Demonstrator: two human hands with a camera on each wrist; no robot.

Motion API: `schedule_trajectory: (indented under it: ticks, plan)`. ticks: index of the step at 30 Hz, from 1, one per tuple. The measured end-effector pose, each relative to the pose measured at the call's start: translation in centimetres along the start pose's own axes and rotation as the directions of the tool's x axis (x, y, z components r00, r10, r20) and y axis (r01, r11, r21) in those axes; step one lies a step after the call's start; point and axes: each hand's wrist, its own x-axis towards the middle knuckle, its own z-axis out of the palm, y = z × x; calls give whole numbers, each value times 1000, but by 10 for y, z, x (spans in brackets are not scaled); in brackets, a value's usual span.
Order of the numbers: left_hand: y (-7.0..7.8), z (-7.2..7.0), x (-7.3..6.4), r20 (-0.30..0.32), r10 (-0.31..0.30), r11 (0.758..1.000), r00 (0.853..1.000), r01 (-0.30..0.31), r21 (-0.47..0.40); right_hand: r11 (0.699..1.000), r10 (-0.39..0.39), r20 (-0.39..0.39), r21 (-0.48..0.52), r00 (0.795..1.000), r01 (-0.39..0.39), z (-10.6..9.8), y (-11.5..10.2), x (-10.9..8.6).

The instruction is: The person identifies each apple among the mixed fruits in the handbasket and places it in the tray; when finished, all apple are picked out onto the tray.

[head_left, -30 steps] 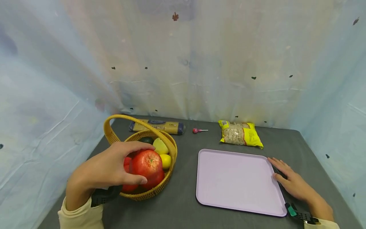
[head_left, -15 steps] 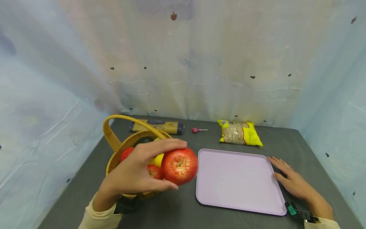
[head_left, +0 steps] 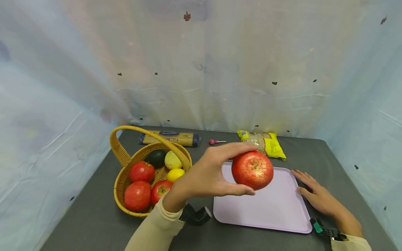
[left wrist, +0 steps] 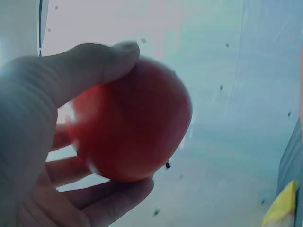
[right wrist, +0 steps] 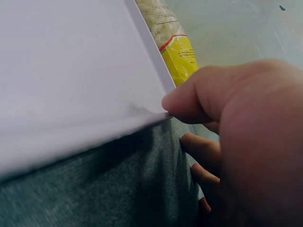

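My left hand (head_left: pixel 213 172) grips a red apple (head_left: pixel 252 170) between thumb and fingers, holding it up over the lilac tray (head_left: pixel 263 212). In the left wrist view the same apple (left wrist: pixel 135 120) is held against a pale curtain, thumb along one side and fingers along the other. My right hand (head_left: pixel 318 195) rests by the tray's right edge with fingers extended. Seen from the right wrist, its thumb touches the tray's rim (right wrist: pixel 156 59) and the other fingers lie on the dark cloth outside it.
Left of the tray stands a yellow wicker basket (head_left: pixel 117 191) with several fruits: red apples (head_left: pixel 137 196), a lemon (head_left: pixel 175 174), a yellow-green fruit (head_left: pixel 172 160) and a dark green one (head_left: pixel 156 158). Behind lie a spaghetti pack (head_left: pixel 180 138), a lollipop (head_left: pixel 212 142) and a yellow bag (head_left: pixel 274 146).
My left hand has lifted the apple out of the basket and carried it right, over the tray. The right hand has stayed at the tray's edge.
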Motion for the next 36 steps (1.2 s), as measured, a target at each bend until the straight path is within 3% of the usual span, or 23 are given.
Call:
schedule_trajectory:
  ticks: [6, 11, 18, 23, 26, 28, 32, 36]
  plan:
    - [-4, 40, 30, -18, 28, 998, 999, -27, 52, 1000, 6, -25, -9, 1000, -6, 1, -2, 2]
    - [-9, 69, 50, -76, 16, 1000, 997, -15, 19, 999, -3, -69, -46, 998, -1, 2, -3, 1]
    - [-30, 101, 59, -107, -101, 995, 989, 101, 2, 999, 30, -28, -37, 999, -31, 1, -4, 0]
    - [-51, 117, 59, -108, -222, 975, 969, 223, 1, 997, 70, -5, -16, 998, -70, 0, -2, 0]
    - [-66, 129, 58, -86, -313, 950, 946, 313, -23, 996, 85, 3, -4, 996, -85, -1, -2, 0]
    - [-75, 138, 56, -56, -384, 923, 921, 383, -34, 997, 79, -1, -2, 997, -79, -1, -1, 0]
    - [-93, 157, 52, 2, -523, 852, 852, 523, 9, 999, 52, -3, 2, 999, -52, -1, -1, -1]
    - [-109, 173, 44, 22, -619, 785, 785, 616, 67, 1000, 9, -6, -8, 1000, -9, 0, -2, 1]
